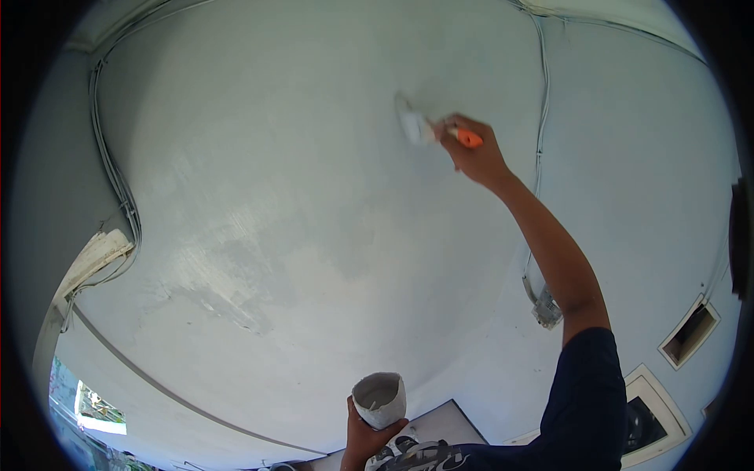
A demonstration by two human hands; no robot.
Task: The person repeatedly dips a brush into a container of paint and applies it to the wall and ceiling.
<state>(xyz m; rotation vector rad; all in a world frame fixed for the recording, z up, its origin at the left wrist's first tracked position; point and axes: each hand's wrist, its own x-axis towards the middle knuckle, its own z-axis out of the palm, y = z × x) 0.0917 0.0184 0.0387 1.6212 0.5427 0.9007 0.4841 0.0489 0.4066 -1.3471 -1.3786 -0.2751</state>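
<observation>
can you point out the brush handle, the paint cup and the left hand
orange brush handle [470, 138]: head view, on its orange end
cup [382, 414]: head view, on its outer wall
left hand [366, 439]: head view, on the palm area under the cup

Orange handle tip; pale grey wall, darker grey patches; navy sleeve.
</observation>
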